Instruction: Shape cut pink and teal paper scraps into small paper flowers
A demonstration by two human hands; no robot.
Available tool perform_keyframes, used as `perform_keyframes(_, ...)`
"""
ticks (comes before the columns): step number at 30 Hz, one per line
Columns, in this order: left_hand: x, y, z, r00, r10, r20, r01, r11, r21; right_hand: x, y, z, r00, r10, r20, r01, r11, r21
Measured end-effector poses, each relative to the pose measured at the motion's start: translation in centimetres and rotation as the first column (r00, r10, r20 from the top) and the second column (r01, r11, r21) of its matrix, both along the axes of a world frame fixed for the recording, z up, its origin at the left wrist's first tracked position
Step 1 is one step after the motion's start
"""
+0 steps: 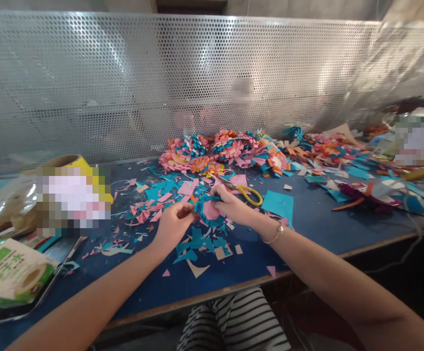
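My left hand (173,222) and my right hand (230,204) meet over the blue table (307,219), both pinched on a small folded paper piece (206,210) of blue and pink. My right wrist wears a thin bracelet (275,235). Yellow-handled scissors (246,191) lie just behind my right hand. Blue, pink and cream paper scraps (201,246) litter the table under and around my hands. Several finished round paper flowers (212,151) in pink, blue and orange sit behind, near the mesh wall.
A perforated metal screen (124,83) closes the back. A roll of tape (69,163) and plastic bags (7,204) stand at left, a green package (7,270) on a tray at near left. More coloured paper piles (343,156) cover the right side.
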State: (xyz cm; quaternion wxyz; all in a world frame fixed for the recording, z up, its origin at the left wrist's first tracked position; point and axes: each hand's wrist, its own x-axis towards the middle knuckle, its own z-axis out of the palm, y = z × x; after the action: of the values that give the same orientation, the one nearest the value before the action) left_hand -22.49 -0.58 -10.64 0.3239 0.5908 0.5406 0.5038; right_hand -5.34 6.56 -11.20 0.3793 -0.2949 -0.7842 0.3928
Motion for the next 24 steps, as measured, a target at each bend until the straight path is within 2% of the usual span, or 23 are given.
perform_keyframes(8,0.2,-0.6,0.5,0.985,-0.016,0.174,0.034,0.994,-0.102,0.0,-1.3,0.6,0.990,-0.103,0.101,0.112,0.990,-0.090)
perform_keyframes(14,0.3,-0.5,0.4,0.935,0.027,0.354,0.034,0.986,-0.165,-0.1,-1.4,0.6,0.989,-0.125,0.073,0.130,0.989,-0.074)
perform_keyframes(20,0.3,-0.6,0.5,0.931,0.022,0.365,0.035,0.988,-0.150,0.0,-1.8,0.8,0.996,-0.083,0.024,0.085,0.986,-0.143)
perform_keyframes(24,0.1,-0.8,0.5,0.949,-0.021,0.315,0.065,0.989,-0.131,0.2,-1.7,0.8,0.996,-0.078,0.033,0.081,0.990,-0.115)
